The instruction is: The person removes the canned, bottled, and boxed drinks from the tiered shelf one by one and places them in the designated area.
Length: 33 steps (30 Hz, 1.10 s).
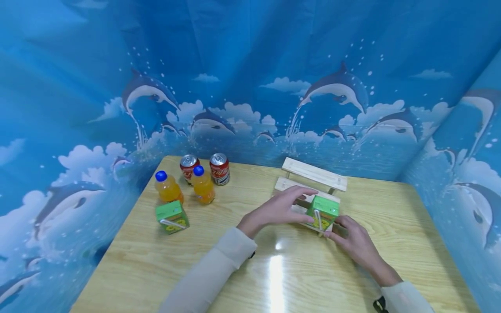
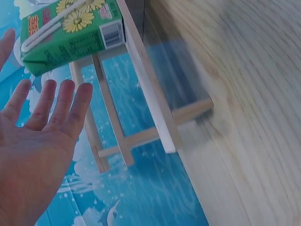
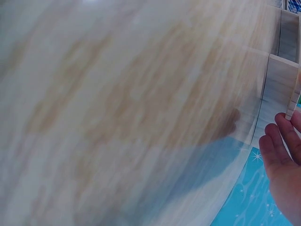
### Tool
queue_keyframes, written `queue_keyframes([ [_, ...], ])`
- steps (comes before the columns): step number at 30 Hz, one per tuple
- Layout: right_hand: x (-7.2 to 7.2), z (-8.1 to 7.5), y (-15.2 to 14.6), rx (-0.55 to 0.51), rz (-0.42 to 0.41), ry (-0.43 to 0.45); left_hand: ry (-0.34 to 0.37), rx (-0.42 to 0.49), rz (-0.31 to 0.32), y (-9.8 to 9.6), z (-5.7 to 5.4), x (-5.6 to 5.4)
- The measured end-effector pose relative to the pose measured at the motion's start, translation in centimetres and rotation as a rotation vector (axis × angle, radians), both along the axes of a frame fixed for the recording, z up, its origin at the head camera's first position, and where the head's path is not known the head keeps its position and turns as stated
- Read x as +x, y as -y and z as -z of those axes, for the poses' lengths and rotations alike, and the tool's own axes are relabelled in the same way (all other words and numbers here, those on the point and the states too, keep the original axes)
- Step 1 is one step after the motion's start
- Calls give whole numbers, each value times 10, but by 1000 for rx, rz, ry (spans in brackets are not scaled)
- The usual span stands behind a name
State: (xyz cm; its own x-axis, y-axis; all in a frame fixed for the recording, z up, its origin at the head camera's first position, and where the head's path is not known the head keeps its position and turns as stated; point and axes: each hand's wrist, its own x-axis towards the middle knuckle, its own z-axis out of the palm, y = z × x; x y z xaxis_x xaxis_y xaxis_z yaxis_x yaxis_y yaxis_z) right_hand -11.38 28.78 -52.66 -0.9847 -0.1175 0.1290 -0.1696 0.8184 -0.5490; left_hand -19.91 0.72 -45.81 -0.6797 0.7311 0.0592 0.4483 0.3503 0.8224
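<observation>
A green drink carton [image 1: 323,211] with yellow flowers and a white straw stands on the lowest step of a small tiered wooden rack [image 1: 314,174]. My left hand [image 1: 279,206] is spread around the carton's left side, thumb near its front. In the left wrist view the fingers are straight, with a gap below the carton [image 2: 75,40]. At the rack's front right corner, my right hand [image 1: 356,241] has its thumb and fingertips on the step's end. The right wrist view shows the fingers [image 3: 277,146] at the edge of the wooden board [image 3: 292,101]; the thumb is mostly out of frame.
To the left stand another green carton [image 1: 172,217], two orange drink bottles [image 1: 168,188] with blue caps, and two red cans [image 1: 219,168]. A blue dolphin-print curtain [image 1: 250,87] lines the back and sides of the wooden table [image 1: 156,269].
</observation>
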Motion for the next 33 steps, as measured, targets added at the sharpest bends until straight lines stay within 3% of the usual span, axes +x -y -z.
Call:
queue_keyframes([
  [7,1,1,-1,0,-5,-12,-69,-39,2,-17,5,3],
  [16,0,2,-1,-3,-11,-28,-82,-61,-30,-33,15,4],
  [25,0,1,0,-10,-20,-32,-44,-30,-70,-38,16,6],
  [33,0,2,-1,-14,-23,-50,-69,-23,-95,-38,16,10],
])
